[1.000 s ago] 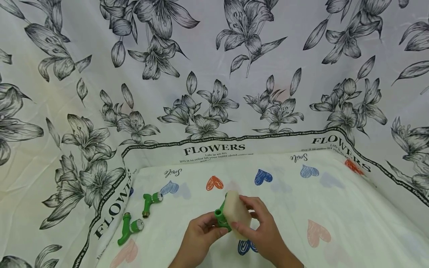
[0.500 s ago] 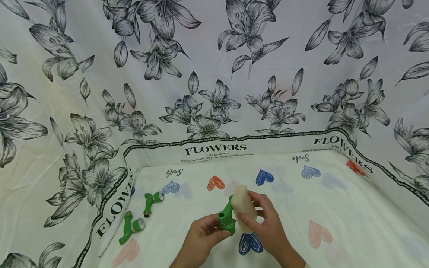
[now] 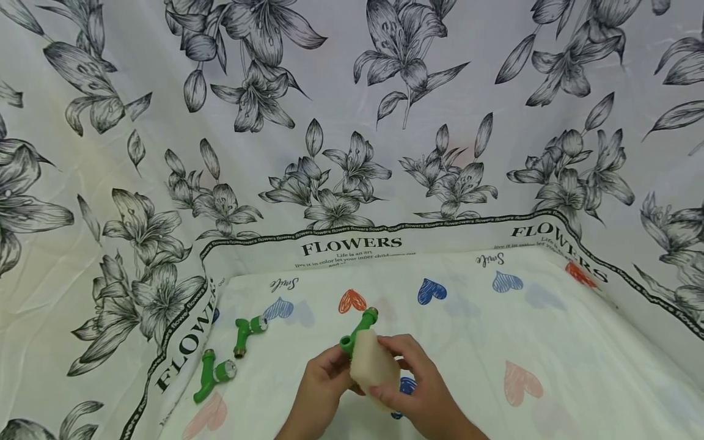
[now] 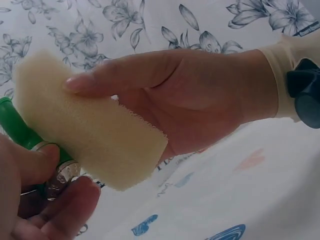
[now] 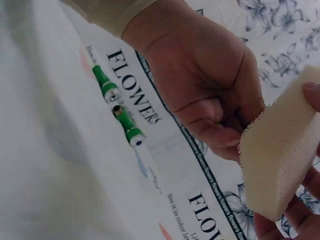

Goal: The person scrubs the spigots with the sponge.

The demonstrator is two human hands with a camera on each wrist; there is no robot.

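Observation:
My left hand (image 3: pixel 320 380) grips a green plastic tap (image 3: pixel 361 327) by its lower part, just above the cloth-covered table. The tap tilts, its brass-coloured end pointing up and away. A thick cream sponge (image 3: pixel 374 365) is pinched between thumb and fingers of my right hand (image 3: pixel 422 382). In the head view the sponge overlaps the tap's lower half and hides it. From the left wrist view, the sponge (image 4: pixel 90 120) lies against the side of the tap (image 4: pixel 19 127), whose clear knob (image 4: pixel 62 177) shows between the left fingers.
Two similar green taps lie on the left of the table, one farther back (image 3: pixel 243 335) and one nearer (image 3: pixel 208 377). A white cloth (image 3: pixel 467 360) printed with hearts covers the table. Flower-patterned curtain (image 3: pixel 352 177) encloses the back and both sides.
The tap has turned in my left hand, its brass end swinging up and into view. My right hand has brought the sponge down and left, from the tap's upper side to its lower part.

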